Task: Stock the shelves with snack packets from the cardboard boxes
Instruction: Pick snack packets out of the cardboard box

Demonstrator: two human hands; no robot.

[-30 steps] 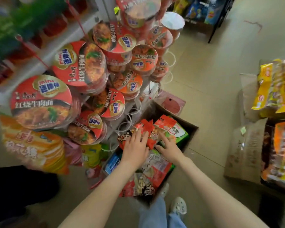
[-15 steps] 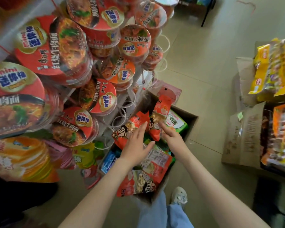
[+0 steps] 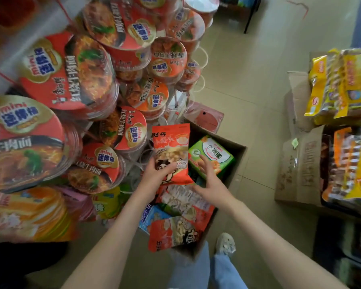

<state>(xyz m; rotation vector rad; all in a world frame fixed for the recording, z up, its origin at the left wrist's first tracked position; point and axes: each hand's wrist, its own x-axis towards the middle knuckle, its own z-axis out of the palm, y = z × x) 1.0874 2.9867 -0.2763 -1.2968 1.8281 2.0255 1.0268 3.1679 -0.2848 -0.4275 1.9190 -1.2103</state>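
Note:
An open cardboard box (image 3: 237, 161) sits on the floor below me, filled with snack packets. My left hand (image 3: 154, 174) grips the lower part of a red-orange snack packet (image 3: 171, 147) and holds it upright above the box. My right hand (image 3: 211, 182) hovers over the box with fingers spread and relaxed, just right of that packet, holding nothing. A green packet (image 3: 212, 156) lies at the box's far end. More red packets (image 3: 175, 232) lie at the near end.
A wire rack of red instant noodle cups (image 3: 71, 74) crowds the left side, close to my left arm. Cardboard boxes of yellow packets (image 3: 342, 84) stand at the right. Tiled floor (image 3: 248, 80) stretches between them. My shoe (image 3: 225, 245) is by the box.
My left hand has lifted the red-orange packet out of the box and turned it upright. My right hand has let go and drawn back to the right.

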